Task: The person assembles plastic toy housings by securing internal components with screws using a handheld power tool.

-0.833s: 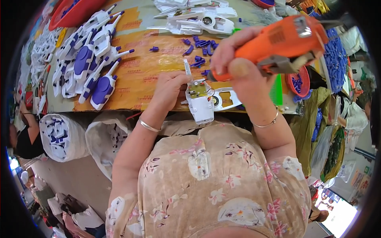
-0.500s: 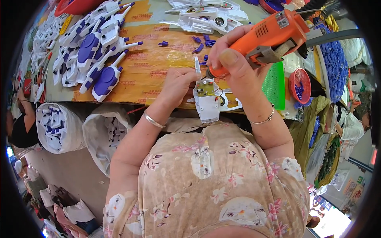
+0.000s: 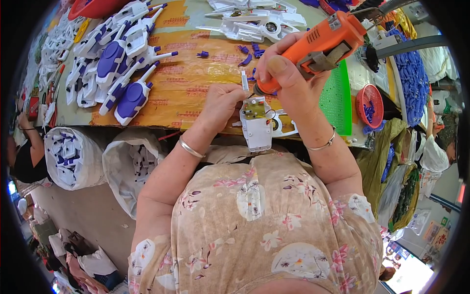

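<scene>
My right hand (image 3: 289, 73) is closed round an orange power screwdriver (image 3: 318, 46), whose nose points down and left. The tip of the tool is at the upper end of an opened white plastic housing (image 3: 258, 133), near its small green circuit board (image 3: 254, 108). My left hand (image 3: 223, 103) is closed, with thumb and fingers pinched at the housing's upper left, by a narrow white stem (image 3: 244, 81). Whether these fingers also hold a small part is hidden. A second white piece with a ring (image 3: 281, 125) lies beside the housing, joined by thin wires.
Assembled white-and-purple units (image 3: 110, 59) are heaped at the left, white half-shells (image 3: 259, 24) at the back. Small purple parts (image 3: 246, 60) lie beyond my hands. A green perforated tray (image 3: 338, 103) and a red basket (image 3: 369, 105) stand at the right. White sacks (image 3: 68, 157) hang below the table edge.
The rear of the screwdriver has shifted slightly left and up, tilting the tool a little. My left hand and the housing have barely moved.
</scene>
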Available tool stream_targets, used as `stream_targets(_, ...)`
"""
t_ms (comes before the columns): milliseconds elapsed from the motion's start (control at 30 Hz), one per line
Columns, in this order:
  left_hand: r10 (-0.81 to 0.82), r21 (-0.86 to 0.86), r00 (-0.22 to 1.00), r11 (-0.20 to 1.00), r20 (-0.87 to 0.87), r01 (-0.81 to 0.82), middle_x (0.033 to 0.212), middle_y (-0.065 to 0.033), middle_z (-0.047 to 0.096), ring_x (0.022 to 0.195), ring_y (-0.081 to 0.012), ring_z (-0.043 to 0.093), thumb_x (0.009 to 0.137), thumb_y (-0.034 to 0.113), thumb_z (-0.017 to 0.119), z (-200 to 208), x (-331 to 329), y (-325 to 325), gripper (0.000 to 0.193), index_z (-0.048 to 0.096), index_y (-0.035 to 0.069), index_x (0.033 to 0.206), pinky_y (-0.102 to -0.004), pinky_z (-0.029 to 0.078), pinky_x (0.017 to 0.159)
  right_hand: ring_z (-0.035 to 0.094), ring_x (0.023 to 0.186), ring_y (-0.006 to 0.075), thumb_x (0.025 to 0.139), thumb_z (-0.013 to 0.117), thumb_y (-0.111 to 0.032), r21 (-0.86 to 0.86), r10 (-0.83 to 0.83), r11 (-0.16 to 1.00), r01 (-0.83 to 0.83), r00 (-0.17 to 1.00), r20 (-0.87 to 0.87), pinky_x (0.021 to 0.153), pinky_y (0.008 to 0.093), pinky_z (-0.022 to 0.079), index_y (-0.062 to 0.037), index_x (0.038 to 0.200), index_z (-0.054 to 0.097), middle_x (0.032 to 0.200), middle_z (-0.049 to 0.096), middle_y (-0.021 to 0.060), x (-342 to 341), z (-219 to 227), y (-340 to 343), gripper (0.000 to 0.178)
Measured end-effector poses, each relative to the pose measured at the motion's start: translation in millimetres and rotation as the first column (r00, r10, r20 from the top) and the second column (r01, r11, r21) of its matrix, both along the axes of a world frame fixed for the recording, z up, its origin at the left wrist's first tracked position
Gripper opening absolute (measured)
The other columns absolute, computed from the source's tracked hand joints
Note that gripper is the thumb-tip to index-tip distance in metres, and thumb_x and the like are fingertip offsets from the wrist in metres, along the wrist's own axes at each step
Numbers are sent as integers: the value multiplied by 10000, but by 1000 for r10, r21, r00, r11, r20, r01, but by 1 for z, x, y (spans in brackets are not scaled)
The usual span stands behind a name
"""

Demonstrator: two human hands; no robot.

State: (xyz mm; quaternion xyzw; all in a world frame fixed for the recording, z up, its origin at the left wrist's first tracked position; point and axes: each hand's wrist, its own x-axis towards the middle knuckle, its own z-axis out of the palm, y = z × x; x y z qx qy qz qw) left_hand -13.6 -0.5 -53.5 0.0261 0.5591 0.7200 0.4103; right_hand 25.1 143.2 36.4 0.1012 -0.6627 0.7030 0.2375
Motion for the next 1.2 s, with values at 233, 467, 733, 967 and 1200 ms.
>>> stream_targets(233, 12, -11, 1000, 1000, 15, -12, 690, -49, 625, 532, -111, 588, 828, 101, 552, 3, 1, 1, 133, 640, 2, 818, -233, 480, 474, 556, 565, 157, 815, 667, -132, 42, -27, 999, 29, 999, -41, 546, 306, 489, -19, 895, 449, 689, 554, 84, -2, -3, 1, 258)
stream_targets(467, 67, 14, 996, 998, 53, -68, 651, -36, 606, 496, -74, 525, 813, 81, 570, 6, 4, 4, 164, 642, -6, 695, -210, 418, 438, 556, 554, 145, 797, 653, -74, 67, -53, 996, 57, 997, -55, 526, 292, 485, -8, 857, 468, 672, 559, 78, 0, -3, -5, 206)
stream_targets(733, 137, -4, 987, 991, -80, -137, 585, -14, 563, 459, -59, 475, 797, 60, 551, 1, 5, 8, 163, 639, 0, 674, -208, 354, 403, 546, 547, 98, 766, 659, -63, 146, 4, 989, -10, 999, 41, 515, 243, 478, -15, 750, 539, 650, 573, 51, 2, -8, -11, 131)
stream_targets(967, 49, -39, 998, 998, 25, -48, 621, -33, 580, 451, -74, 455, 804, 89, 548, 4, 4, 5, 158, 610, 15, 678, -223, 325, 391, 565, 585, 144, 749, 704, -109, 11, 32, 999, -32, 999, -11, 563, 286, 498, -19, 841, 519, 680, 575, 75, 2, -12, 0, 226)
stream_targets(1200, -115, 137, 985, 986, 127, 98, 912, -106, 659, 805, -138, 644, 823, 96, 578, 4, -3, -9, 217, 615, -49, 980, -245, 518, 667, 580, 882, 194, 859, 629, -253, 141, -247, 944, 298, 922, -298, 794, 321, 473, 35, 1168, 460, 1020, 579, 123, 12, 15, 33, 455)
